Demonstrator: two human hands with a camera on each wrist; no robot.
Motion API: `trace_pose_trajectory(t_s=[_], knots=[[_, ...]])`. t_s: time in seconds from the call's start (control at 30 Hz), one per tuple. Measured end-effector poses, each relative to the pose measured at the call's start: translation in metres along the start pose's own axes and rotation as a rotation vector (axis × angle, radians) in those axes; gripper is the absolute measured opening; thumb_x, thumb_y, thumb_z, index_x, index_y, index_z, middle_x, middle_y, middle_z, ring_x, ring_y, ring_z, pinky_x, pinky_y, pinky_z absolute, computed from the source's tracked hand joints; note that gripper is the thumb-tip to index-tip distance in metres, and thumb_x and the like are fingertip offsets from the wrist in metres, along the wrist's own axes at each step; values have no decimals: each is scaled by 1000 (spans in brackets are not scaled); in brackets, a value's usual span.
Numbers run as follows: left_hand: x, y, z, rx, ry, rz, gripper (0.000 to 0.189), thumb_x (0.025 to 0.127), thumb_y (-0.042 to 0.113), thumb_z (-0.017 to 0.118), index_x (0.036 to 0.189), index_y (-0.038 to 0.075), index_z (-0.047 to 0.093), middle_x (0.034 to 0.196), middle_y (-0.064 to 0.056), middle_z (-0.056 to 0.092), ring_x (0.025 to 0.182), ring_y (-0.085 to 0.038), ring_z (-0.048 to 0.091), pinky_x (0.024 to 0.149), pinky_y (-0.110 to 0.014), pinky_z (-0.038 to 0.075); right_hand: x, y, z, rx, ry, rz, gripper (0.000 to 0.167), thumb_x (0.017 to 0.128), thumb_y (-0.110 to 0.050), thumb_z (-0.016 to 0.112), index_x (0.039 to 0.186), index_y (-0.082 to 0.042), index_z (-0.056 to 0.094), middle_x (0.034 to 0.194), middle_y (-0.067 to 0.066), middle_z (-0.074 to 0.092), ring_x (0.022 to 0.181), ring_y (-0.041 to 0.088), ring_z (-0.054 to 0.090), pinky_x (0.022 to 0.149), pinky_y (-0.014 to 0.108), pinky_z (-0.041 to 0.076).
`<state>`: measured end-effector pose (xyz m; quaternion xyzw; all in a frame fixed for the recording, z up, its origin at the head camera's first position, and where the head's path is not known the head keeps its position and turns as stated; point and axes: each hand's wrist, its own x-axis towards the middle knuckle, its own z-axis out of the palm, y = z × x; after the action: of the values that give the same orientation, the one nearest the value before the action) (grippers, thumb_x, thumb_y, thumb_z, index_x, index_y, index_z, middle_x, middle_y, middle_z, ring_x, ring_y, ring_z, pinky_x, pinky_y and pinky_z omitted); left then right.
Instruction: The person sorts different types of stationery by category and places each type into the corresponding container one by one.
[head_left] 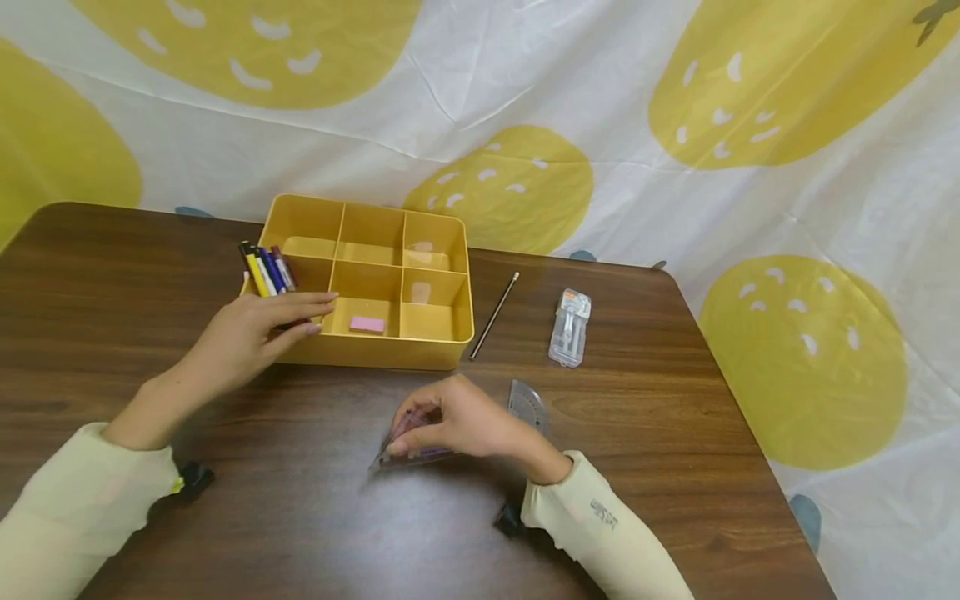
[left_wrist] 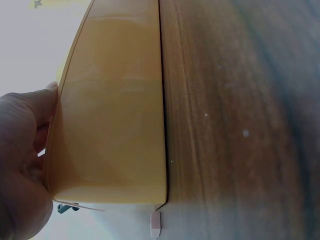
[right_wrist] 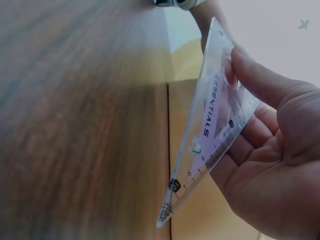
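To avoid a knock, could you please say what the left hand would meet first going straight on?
The left hand would probably meet the divider left of the pink eraser, though, depth being unclear, it might pass above.

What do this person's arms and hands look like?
The left hand and right hand wear no gloves. The left sleeve and right sleeve are pale cream, the right bearing a small dark marking. A black object shows beside the left, another beside the right.

And it's clear, glossy plastic on the set square (right_wrist: 212, 112), smooth, satiny plastic on the organizer (head_left: 375, 353), shiny wood grain across the table (head_left: 337, 533), wrinkled cloth for the backdrop (head_left: 622, 192)!
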<state>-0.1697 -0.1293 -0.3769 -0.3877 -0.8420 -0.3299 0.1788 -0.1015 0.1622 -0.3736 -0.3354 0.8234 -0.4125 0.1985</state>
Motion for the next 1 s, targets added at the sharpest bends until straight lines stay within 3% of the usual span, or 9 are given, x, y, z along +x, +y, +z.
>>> trace_pose_trajectory(t_s=[0.2, 0.4, 0.7, 1.0], knots=[[1, -1, 1, -3, 3, 1, 35, 85, 6, 71, 121, 6, 67, 120, -6, 65, 74, -11, 59, 67, -40, 50, 5, -1, -6, -17, 35, 5, 11, 84, -28, 75, 88, -18, 71, 73, -16, 67, 58, 3, 57, 49, 22, 41], [1, 0, 0, -3, 6, 2, 35, 86, 6, 71, 120, 5, 67, 119, -6, 66, 73, -11, 59, 68, -41, 49, 7, -3, -9, 58, 37, 19, 11, 85, -26, 74, 89, -16, 71, 75, -11, 69, 63, 11, 65, 48, 25, 45], [0, 0, -1, -12, 11, 7, 35, 85, 6, 71, 120, 5, 67, 119, -7, 66, 79, -13, 62, 71, -44, 50, 10, -7, -18, 85, 86, 53, 12, 85, -24, 75, 89, -14, 70, 75, -8, 70, 66, 14, 66, 54, 27, 47], [-1, -1, 1, -5, 8, 10, 35, 85, 6, 71, 120, 5, 67, 120, -6, 65, 67, -9, 54, 61, -34, 48, 15, -9, -30, 84, 141, 74, 12, 85, -21, 75, 90, -11, 71, 78, -5, 71, 70, 14, 66, 60, 27, 49]])
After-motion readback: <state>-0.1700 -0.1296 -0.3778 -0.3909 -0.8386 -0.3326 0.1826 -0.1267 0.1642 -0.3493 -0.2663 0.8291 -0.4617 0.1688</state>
